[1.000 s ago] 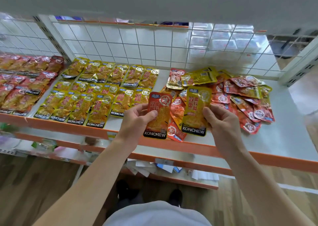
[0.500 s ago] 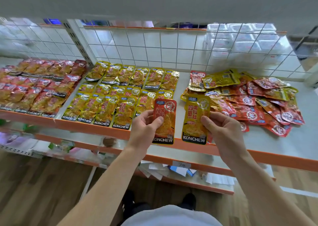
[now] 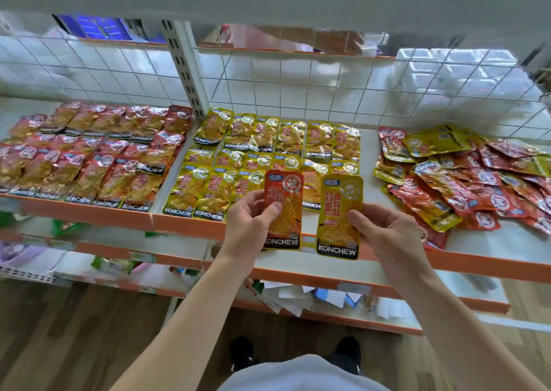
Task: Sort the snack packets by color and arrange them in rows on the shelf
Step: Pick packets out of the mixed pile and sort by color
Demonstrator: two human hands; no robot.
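My left hand (image 3: 252,219) grips a red snack packet (image 3: 284,203) upright by its left edge. My right hand (image 3: 384,231) holds a yellow snack packet (image 3: 338,211) upright by its right edge. Both packets hang side by side over the front edge of the white shelf (image 3: 492,241). Behind them lie rows of yellow packets (image 3: 268,149). Rows of red packets (image 3: 89,155) fill the shelf section to the left. A loose mixed pile of red and yellow packets (image 3: 465,176) lies at the right.
A white wire grid (image 3: 298,92) backs the shelf, with a slotted upright post (image 3: 186,68) between the sections. An orange lip (image 3: 185,222) edges the shelf front. A lower shelf (image 3: 313,296) holds papers. Wooden floor and my shoes are below.
The view has swung left, showing more of the red rows. Both hands with their packets have shifted left, now in front of the yellow rows instead of the mixed pile.
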